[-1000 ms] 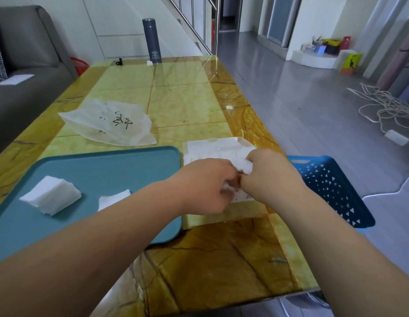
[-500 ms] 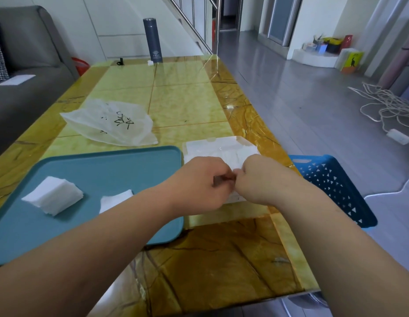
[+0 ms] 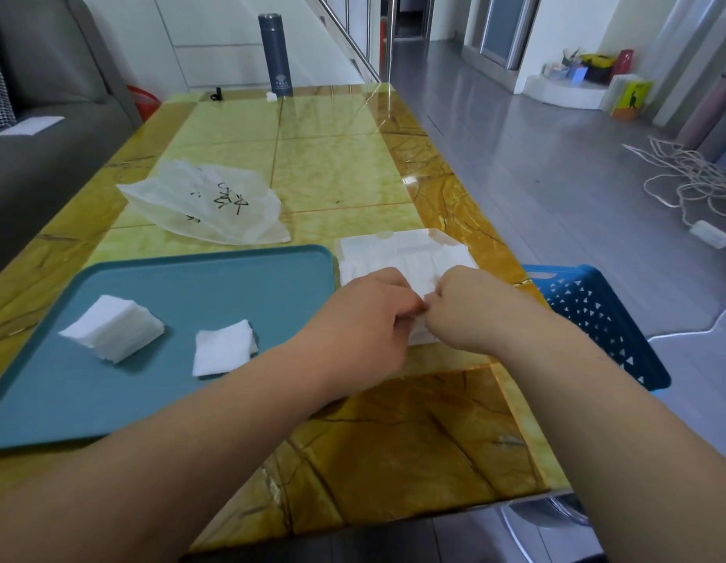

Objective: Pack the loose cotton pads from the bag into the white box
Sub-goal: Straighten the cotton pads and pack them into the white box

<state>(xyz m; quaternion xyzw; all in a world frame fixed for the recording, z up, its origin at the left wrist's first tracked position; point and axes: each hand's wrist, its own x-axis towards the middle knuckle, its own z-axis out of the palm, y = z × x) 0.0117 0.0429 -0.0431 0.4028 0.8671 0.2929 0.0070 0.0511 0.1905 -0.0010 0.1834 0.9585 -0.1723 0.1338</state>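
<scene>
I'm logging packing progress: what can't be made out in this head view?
- Head view: what, if anything, the left hand and right hand hold; their knuckles hide it.
- Near end of the white box: covered by both hands.
- Plastic bag: too cloudy to show whether pads remain.
- Blue basket: cut off by the table edge and right forearm.
- Grey flask print: too small.

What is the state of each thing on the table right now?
white box: open, pads inside.
bag: lying flat, crumpled.
tall pad stack: on the tray.
small pad stack: on the tray.
flask: upright, capped.
left hand: fingers curled, over box.
right hand: fingers curled, over box.
</scene>
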